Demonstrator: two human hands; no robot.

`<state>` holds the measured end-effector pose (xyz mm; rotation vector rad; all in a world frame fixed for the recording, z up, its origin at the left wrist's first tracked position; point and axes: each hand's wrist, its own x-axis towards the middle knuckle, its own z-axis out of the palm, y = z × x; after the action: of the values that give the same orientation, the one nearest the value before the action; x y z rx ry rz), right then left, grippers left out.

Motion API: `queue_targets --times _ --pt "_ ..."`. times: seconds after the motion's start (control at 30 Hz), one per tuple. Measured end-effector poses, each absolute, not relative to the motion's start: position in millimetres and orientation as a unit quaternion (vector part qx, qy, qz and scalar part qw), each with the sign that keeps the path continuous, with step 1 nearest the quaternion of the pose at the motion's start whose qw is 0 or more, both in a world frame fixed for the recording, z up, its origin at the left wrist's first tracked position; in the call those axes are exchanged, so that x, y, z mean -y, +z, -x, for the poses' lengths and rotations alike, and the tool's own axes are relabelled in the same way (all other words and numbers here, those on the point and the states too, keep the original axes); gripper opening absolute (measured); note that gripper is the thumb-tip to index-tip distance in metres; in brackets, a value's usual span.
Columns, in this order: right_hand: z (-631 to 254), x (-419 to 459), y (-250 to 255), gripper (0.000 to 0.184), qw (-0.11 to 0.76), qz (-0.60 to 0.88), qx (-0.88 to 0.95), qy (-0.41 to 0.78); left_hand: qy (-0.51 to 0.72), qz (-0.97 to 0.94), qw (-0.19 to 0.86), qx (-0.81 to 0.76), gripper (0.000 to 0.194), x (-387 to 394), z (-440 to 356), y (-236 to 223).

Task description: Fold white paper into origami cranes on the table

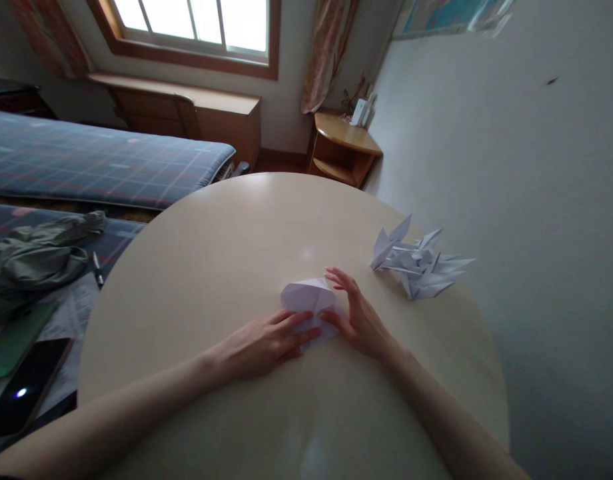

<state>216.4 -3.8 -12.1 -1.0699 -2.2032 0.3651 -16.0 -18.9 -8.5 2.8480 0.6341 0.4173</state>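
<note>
White paper [309,293], one, under left hand [270,341], fingers flat, and right hand's [362,325] thumb, fingers wide. Folded papers [420,265], several, overlapping. Table [186,280], one.

Hands [272,342] touch folded paper [309,293]; origami cluster [420,265] nearby

Folded sheet [306,291]: plain white with a faint violet cast. Folded paper pile [420,263]: white, with blue-grey shading between the points. Round surface [186,267]: uniform cream, with pale highlights. Mattress [86,160]: grey-blue ground, plaid pattern of thin red and pale lines. Garment [41,250]: plain grey-green. Folder [19,337]: dark green. Phone [36,373]: black face, one bright white spot. Window frame [196,59]: reddish brown. Right-hand curtain [326,60]: mottled red-orange and cream; motif too blurred to identify. Corner cabinet [344,132]: yellow-brown wood. Wall [536,187]: pale grey-white, marked by one small dark spot [552,81]. Poster [441,15]: predominantly blue and turquoise.
</note>
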Motion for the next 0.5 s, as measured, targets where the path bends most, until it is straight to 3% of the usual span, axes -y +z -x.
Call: queue_targets --times 0.23,0.5 --pt "-216.2 -2.3 -17.3 0.049 0.274 0.454 0.823 0.203 0.131 -0.969 0.079 -0.195 0.042 17.6 15.3 -12.3" --pt "-212.3 -1.2 -14.8 0.047 0.273 0.463 0.824 0.180 0.136 -0.971 0.056 -0.187 0.041 18.5 14.5 -14.7"
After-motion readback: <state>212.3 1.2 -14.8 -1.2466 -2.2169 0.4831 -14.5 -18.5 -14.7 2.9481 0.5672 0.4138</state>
